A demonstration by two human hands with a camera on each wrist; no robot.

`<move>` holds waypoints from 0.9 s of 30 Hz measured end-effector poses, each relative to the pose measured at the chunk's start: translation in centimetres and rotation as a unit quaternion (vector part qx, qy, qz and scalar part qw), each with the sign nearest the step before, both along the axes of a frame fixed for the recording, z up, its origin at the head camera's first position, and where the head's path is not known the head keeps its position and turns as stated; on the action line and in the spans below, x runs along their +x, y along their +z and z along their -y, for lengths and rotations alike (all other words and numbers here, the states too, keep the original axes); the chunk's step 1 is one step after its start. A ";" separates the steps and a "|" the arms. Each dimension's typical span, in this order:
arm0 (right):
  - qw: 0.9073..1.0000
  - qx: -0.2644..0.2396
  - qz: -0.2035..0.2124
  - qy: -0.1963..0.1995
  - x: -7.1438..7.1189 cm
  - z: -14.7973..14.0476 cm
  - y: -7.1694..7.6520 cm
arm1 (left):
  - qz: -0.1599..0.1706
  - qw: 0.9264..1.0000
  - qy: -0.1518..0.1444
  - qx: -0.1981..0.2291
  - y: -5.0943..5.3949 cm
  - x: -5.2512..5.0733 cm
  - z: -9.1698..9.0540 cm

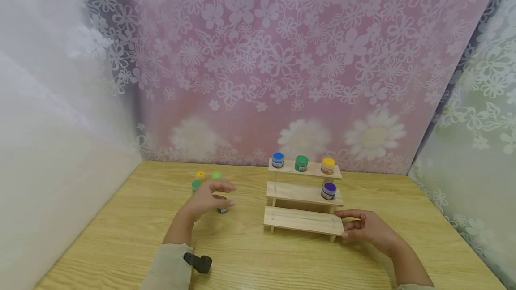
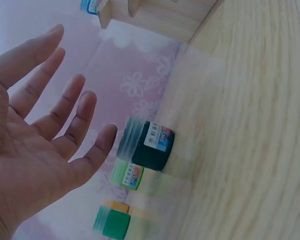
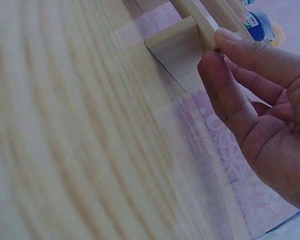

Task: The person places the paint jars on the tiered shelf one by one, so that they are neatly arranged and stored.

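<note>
Pale wood formed the three-tier display rack on the wood-grain tabletop. In the head view, its top shelf bore a blue paint jar at the rack's eleven o'clock, a green paint jar at twelve and a yellow paint jar at one; a purple paint jar stood on the middle shelf at three. At four o'clock, the right hand pinched the end of the bottom shelf between thumb and fingers. Out at nine, the left hand held nothing, thumb and fingers wide apart. Near it, at its four o'clock, stood a dark paint jar; I could not tell whether they touched. Beyond that hand stood a second green paint jar and an orange paint jar towards eleven, and a light-green paint jar towards one.
</note>
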State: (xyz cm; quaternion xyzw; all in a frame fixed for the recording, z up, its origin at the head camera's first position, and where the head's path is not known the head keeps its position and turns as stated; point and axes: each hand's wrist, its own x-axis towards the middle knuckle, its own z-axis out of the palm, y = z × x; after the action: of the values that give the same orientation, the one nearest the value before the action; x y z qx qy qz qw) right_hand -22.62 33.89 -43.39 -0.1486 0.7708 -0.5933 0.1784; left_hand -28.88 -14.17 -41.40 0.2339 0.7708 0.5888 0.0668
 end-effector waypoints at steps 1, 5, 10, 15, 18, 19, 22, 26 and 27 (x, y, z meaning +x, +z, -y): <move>1.000 0.000 0.000 0.001 0.0 0.0 0.0 | 0.008 1.000 0.003 -0.003 -0.2 0.0 0.1; 1.000 0.002 -0.001 0.001 0.0 0.0 0.0 | 0.026 0.999 0.013 -0.016 -0.6 -0.1 0.7; 1.000 0.002 -0.004 0.001 0.1 0.1 0.0 | 0.041 0.999 0.030 -0.015 -1.1 -0.2 1.2; 1.000 -0.004 -0.005 0.009 0.1 0.1 0.0 | 0.051 0.997 0.054 -0.013 -1.7 -0.4 1.8; 1.000 -0.006 -0.007 0.013 0.1 0.0 0.0 | 0.054 0.996 0.061 -0.020 -2.0 -0.6 2.2; 1.000 -0.006 -0.006 0.014 0.1 0.0 0.0 | 0.056 0.996 0.060 -0.021 -2.2 -0.6 2.3; 1.000 -0.005 -0.005 0.014 0.0 -0.1 -0.1 | 0.065 0.997 0.037 -0.028 -2.6 -0.9 2.7; 1.000 -0.002 -0.003 0.012 0.0 -0.1 -0.2 | 0.072 0.997 -0.009 -0.039 -3.2 -1.1 3.0; 1.000 -0.002 -0.004 0.012 0.0 -0.1 -0.2 | 0.072 0.996 -0.018 -0.041 -3.3 -1.1 3.1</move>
State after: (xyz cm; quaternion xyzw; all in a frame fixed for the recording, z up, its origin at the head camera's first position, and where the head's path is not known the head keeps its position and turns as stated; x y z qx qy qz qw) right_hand -22.63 34.00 -43.56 -0.1604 0.7683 -0.5923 0.1822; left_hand -30.02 -17.27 -44.73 0.2019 0.7830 0.5709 0.1424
